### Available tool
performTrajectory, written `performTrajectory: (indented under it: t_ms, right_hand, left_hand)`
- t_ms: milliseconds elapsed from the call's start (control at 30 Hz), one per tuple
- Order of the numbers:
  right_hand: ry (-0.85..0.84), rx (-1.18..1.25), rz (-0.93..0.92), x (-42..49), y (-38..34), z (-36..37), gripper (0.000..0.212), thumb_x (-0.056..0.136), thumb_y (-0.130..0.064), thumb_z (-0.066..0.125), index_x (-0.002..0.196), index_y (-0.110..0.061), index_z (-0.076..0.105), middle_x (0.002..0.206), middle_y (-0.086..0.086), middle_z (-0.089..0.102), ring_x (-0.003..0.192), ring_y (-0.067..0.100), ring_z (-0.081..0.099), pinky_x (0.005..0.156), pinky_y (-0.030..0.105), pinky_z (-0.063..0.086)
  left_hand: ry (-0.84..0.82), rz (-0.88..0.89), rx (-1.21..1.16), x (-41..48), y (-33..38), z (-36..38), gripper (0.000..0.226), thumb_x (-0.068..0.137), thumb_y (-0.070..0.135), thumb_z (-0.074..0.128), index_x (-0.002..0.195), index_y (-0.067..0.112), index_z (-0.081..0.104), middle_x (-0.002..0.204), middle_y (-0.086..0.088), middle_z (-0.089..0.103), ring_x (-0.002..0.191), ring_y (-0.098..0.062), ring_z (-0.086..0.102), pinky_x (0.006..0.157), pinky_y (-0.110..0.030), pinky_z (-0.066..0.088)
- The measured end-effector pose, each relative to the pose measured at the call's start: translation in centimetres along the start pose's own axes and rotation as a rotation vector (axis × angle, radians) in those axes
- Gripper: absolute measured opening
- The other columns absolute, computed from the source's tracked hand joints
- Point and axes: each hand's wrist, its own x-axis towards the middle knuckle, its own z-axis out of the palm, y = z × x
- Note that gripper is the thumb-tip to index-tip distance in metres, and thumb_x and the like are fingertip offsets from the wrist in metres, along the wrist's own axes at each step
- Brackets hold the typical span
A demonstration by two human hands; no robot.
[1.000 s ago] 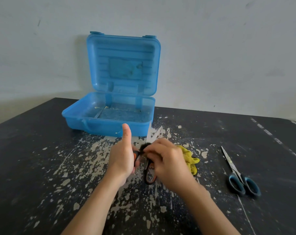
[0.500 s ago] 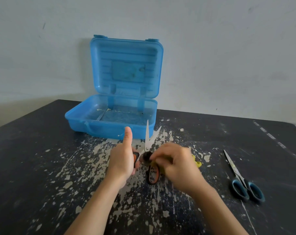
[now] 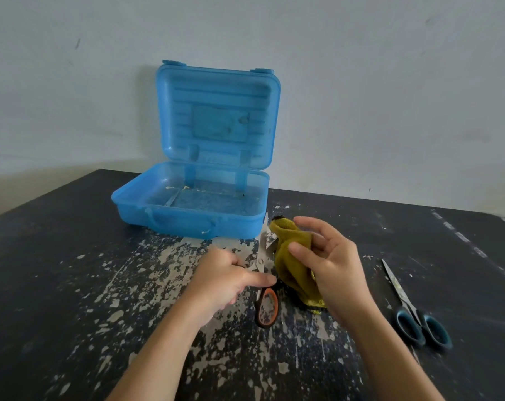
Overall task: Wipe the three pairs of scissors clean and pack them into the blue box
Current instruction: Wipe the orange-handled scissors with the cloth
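Note:
My left hand (image 3: 226,280) grips the orange-and-black-handled scissors (image 3: 266,306) by one handle loop, blades spread apart and pointing away towards the box. My right hand (image 3: 330,263) holds a yellow cloth (image 3: 291,261) bunched up against the right blade. The blue box (image 3: 187,218) stands with its lid upright behind the hands; its tray shows only some pale debris. A second pair, the blue-handled scissors (image 3: 410,311), lies closed on the black table (image 3: 57,270) to the right. No third pair is in view.
The table's black top is worn, with pale chipped patches in the middle. A plain wall rises right behind the box. The table's right edge runs diagonally at the far right.
The scissor blades have spread apart and point up towards the box. My right hand has brought the yellow cloth up from beside the handles to the blade. My left thumb has come down.

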Motion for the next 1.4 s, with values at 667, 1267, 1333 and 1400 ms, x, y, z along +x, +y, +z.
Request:
performTrajectory:
  t_ms: [667,1267,1333,1400]
  right_hand:
    - [0.061,-0.962,-0.405,2.8,3.9,0.1,0.040,0.070,0.021,0.049,0.103,0.004,0.065,0.100,0.016,0.051,0.091,0.033,0.053,0.074,0.030,0.047]
    - [0.326,-0.847,-0.290,1.5,2.8,-0.6,0.031,0.084,0.010,0.048,0.109,0.003,0.064,0.101,0.012,0.055,0.092,0.025,0.053,0.075,0.023,0.039]
    - [0.303,-0.837,-0.385,0.8,2.4,0.1,0.031,0.082,0.011,0.050,0.107,0.003,0.065,0.098,0.014,0.057,0.087,0.024,0.055,0.073,0.025,0.043]
    - [0.206,-0.868,-0.387,0.9,2.9,0.7,0.032,0.079,0.012,0.050,0.107,0.005,0.064,0.100,0.016,0.056,0.089,0.028,0.056,0.075,0.032,0.049]
  left_hand:
    - [-0.013,0.112,0.279,-0.5,0.3,0.2,0.039,0.059,0.025,0.088,0.058,-0.003,0.061,0.036,0.000,0.048,0.026,-0.008,0.034,0.034,-0.013,0.026]
    - [-0.016,0.048,0.143,-0.4,0.3,0.0,0.040,0.066,0.024,0.084,0.059,-0.002,0.054,0.045,-0.008,0.048,0.029,-0.010,0.033,0.037,-0.014,0.032]
    - [-0.013,0.046,0.139,-0.5,0.4,-0.1,0.038,0.065,0.024,0.084,0.066,-0.001,0.057,0.047,-0.010,0.047,0.029,-0.010,0.032,0.038,-0.015,0.031]
    - [-0.021,0.062,0.142,-0.6,0.4,-0.1,0.034,0.065,0.023,0.084,0.066,0.003,0.057,0.045,-0.008,0.047,0.029,-0.010,0.032,0.035,-0.015,0.029]
